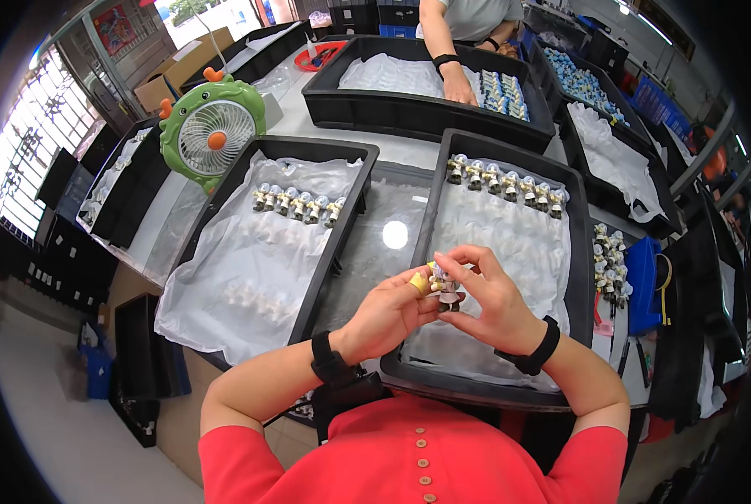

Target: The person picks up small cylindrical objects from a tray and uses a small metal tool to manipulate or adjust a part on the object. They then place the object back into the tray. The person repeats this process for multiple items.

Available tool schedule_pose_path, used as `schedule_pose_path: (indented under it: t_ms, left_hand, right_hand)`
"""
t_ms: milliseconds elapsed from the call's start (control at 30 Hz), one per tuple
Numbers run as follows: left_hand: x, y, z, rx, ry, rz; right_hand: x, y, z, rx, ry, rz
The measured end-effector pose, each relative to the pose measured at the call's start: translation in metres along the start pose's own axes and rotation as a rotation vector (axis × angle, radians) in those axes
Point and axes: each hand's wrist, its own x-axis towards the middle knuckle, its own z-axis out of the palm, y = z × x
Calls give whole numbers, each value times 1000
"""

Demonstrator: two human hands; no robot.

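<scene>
Holding a small figurine (448,291) upright above the near left part of the right tray (579,252): pinched from the side by the curled left hand (385,312), spanned from head to feet by thumb and finger of the right hand (497,301), probably to stop it turning. Just beyond, a white sheet (539,252), likely laid to spare the paint, with figures (507,184) in a row, perhaps lined up for easy counting. Leftward, a matching left tray (350,210) with a shorter row (297,204). Farther off, a green fan (216,139), presumably faced inward for cooling. Farthest, a co-worker's hand (459,86) inside another black tray (392,113).
</scene>
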Motion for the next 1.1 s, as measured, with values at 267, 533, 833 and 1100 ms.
schedule_pose_path:
  t_ms: [267, 533, 833, 1100]
  left_hand:
    - [1, 2, 8, 14, -4, 10]
    - [1, 3, 7, 20, -12, 2]
    - [2, 4, 7, 6, -20, 3]
    - [3, 5, 7, 7, -33, 0]
  right_hand:
    - [1, -2, -2, 20, -22, 17]
    - [2, 0, -2, 64, -2, 36]
    - [2, 1, -2, 112, -15, 69]
    - [-1, 8, 1, 133, 7, 63]
